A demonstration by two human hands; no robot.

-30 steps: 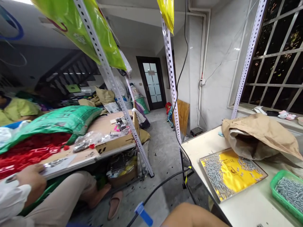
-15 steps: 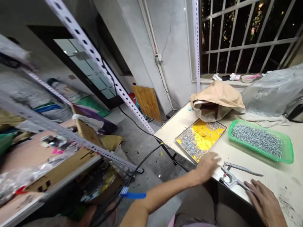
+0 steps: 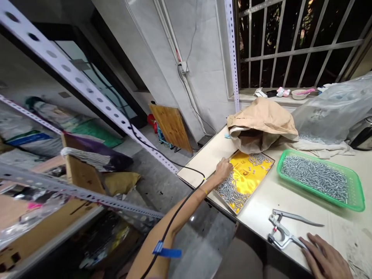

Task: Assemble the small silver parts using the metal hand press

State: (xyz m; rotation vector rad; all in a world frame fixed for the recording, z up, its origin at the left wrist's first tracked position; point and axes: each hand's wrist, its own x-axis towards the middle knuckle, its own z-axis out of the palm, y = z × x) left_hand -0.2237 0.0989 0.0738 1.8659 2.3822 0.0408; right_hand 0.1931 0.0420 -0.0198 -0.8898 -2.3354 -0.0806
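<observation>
My left hand is closed, fingers curled, at the far left edge of a shallow tray. What it grips, if anything, is hidden. Yellow sheeting lines the tray, with a heap of small silvery metal pieces at its near left side and a few at the far corner. My right hand lies flat on the table with its fingers spread. Its fingertips reach the handle end of metal hand pliers, which rest on the tabletop with their handles apart.
A green basket full of similar metal pieces stands right of the tray. Behind are a brown paper bag and a clear plastic bag. A black cable crosses in front of my left arm. A perforated metal post slants at left.
My left hand has moved from the tray's near corner to its far left edge, and its fingers have curled in. My right hand stays by the pliers. The view has shifted slightly.
</observation>
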